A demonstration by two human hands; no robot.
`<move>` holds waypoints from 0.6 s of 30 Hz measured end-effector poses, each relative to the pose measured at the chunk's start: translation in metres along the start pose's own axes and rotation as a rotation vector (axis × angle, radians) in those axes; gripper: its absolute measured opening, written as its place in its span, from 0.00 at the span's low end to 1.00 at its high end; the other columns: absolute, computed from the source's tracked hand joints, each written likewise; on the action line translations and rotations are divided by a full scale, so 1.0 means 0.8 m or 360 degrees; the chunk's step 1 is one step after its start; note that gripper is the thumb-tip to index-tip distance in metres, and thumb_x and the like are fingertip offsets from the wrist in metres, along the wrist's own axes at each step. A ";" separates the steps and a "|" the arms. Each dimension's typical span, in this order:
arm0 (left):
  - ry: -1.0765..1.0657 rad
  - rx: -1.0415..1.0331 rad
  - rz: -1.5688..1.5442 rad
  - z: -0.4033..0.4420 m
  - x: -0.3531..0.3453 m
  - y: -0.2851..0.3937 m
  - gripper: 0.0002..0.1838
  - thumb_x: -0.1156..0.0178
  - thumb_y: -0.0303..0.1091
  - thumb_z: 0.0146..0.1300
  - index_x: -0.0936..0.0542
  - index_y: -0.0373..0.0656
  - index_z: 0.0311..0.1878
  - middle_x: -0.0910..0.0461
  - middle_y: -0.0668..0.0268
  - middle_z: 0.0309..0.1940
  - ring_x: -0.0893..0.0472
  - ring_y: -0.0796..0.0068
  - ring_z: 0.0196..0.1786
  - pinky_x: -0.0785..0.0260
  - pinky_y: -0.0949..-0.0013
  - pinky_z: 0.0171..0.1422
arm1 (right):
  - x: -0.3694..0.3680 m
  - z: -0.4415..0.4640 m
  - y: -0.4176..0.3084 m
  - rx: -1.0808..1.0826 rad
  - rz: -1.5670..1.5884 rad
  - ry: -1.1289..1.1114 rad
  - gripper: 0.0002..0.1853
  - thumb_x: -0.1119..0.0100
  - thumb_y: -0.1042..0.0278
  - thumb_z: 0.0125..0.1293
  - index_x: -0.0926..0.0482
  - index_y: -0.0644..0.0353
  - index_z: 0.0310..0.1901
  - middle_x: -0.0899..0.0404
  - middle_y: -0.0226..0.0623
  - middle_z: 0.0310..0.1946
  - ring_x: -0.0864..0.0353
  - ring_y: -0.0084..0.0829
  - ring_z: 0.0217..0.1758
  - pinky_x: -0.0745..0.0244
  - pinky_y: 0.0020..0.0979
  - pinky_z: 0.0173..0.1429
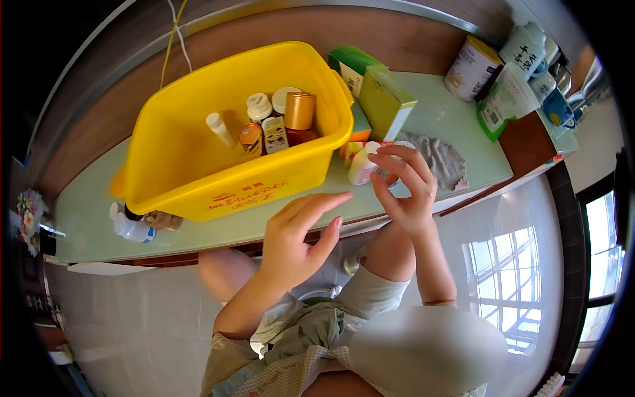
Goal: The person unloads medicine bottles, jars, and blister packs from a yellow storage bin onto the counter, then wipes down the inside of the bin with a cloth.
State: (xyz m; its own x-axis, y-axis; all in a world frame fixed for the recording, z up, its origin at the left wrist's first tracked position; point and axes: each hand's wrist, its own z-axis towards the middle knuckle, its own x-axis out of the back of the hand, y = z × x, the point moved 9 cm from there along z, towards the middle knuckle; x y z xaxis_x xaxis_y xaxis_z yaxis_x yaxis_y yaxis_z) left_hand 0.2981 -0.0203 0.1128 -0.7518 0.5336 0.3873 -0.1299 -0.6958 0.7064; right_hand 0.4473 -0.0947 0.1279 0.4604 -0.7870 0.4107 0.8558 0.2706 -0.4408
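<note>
My left hand (294,239) is raised in front of the counter's front edge, fingers apart and nothing in it. To its right, my right hand (408,188) is also up, its fingers curved and spread with no object between them. Just behind the right hand's fingertips a white bottle (362,165) leans on the counter, partly hidden. A large yellow bin (178,112) stands behind my hands. Inside it lie several containers, among them a gold canister (300,110), a white-capped bottle (258,107) and a white tube (220,129).
Green boxes (389,102) stand right of the bin, near a grey cloth (442,162). Farther right are a tin (471,68) and a green-white pouch (506,99). White bottles (134,229) lie at the bin's front left. The counter (86,231) ends before my knees.
</note>
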 end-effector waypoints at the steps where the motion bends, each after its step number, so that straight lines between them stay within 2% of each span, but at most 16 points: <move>1: 0.0044 -0.0025 0.0047 0.003 0.015 0.008 0.17 0.38 0.20 0.54 0.18 0.41 0.48 0.17 0.58 0.41 0.18 0.59 0.41 0.26 0.66 0.46 | -0.004 0.007 -0.008 0.0017 0.0028 -0.0018 0.18 0.35 0.82 0.50 0.15 0.55 0.44 0.19 0.35 0.42 0.20 0.25 0.29 0.23 0.23 0.29; 8: 0.0158 -0.0127 0.0351 0.021 0.113 0.037 0.12 0.39 0.21 0.55 0.18 0.38 0.44 0.16 0.58 0.39 0.17 0.61 0.40 0.26 0.66 0.46 | -0.033 0.055 -0.046 0.0207 0.0179 -0.0154 0.15 0.37 0.83 0.51 0.16 0.59 0.41 0.19 0.35 0.39 0.19 0.26 0.30 0.23 0.24 0.31; 9: 0.0213 -0.0111 0.0393 0.025 0.127 0.036 0.12 0.39 0.21 0.56 0.18 0.38 0.44 0.16 0.58 0.39 0.16 0.62 0.40 0.26 0.66 0.46 | -0.037 0.062 -0.049 0.0176 0.0163 -0.0191 0.13 0.36 0.82 0.51 0.16 0.59 0.40 0.18 0.36 0.37 0.19 0.29 0.31 0.23 0.27 0.35; 12: 0.0293 -0.0033 0.0448 0.039 0.157 0.028 0.12 0.39 0.22 0.56 0.18 0.39 0.45 0.15 0.60 0.38 0.16 0.63 0.42 0.26 0.67 0.47 | -0.047 0.086 -0.056 0.0251 0.0070 -0.0255 0.12 0.35 0.79 0.51 0.16 0.59 0.39 0.18 0.36 0.34 0.19 0.34 0.33 0.23 0.30 0.39; 13: 0.0239 0.0001 0.0458 0.047 0.161 0.021 0.11 0.38 0.24 0.57 0.18 0.39 0.45 0.15 0.60 0.38 0.16 0.63 0.42 0.26 0.67 0.47 | -0.052 0.094 -0.052 0.0188 0.0074 -0.0278 0.10 0.35 0.77 0.52 0.16 0.58 0.38 0.18 0.36 0.33 0.20 0.38 0.35 0.24 0.33 0.42; 15: 0.0132 0.0068 0.0470 0.067 0.166 0.003 0.11 0.38 0.26 0.58 0.18 0.40 0.45 0.15 0.61 0.38 0.16 0.62 0.42 0.26 0.68 0.47 | -0.063 0.111 -0.051 0.0289 -0.0010 -0.0329 0.11 0.35 0.77 0.52 0.15 0.58 0.38 0.17 0.36 0.33 0.20 0.38 0.36 0.24 0.33 0.41; 16: 0.0025 0.0135 0.0493 0.077 0.162 -0.010 0.11 0.39 0.26 0.59 0.18 0.39 0.46 0.15 0.61 0.40 0.16 0.65 0.44 0.27 0.69 0.49 | -0.068 0.121 -0.050 0.0340 -0.0054 -0.0354 0.11 0.35 0.76 0.52 0.15 0.58 0.38 0.17 0.37 0.33 0.20 0.38 0.36 0.24 0.33 0.41; 18: -0.0190 0.0268 0.0536 0.098 0.153 -0.038 0.12 0.39 0.26 0.60 0.19 0.38 0.47 0.15 0.62 0.43 0.18 0.71 0.47 0.29 0.70 0.54 | -0.085 0.139 -0.041 0.0351 -0.0126 -0.0483 0.10 0.35 0.73 0.53 0.15 0.58 0.38 0.17 0.37 0.35 0.20 0.39 0.42 0.24 0.35 0.47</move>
State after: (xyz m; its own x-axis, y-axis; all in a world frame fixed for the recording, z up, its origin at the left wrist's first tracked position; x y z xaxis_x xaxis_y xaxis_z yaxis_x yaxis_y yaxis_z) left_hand 0.2605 0.1039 0.1854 -0.6526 0.3479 0.6731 0.2265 -0.7582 0.6115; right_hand 0.4140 0.0110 0.2033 0.4114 -0.6195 0.6686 0.9065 0.3544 -0.2294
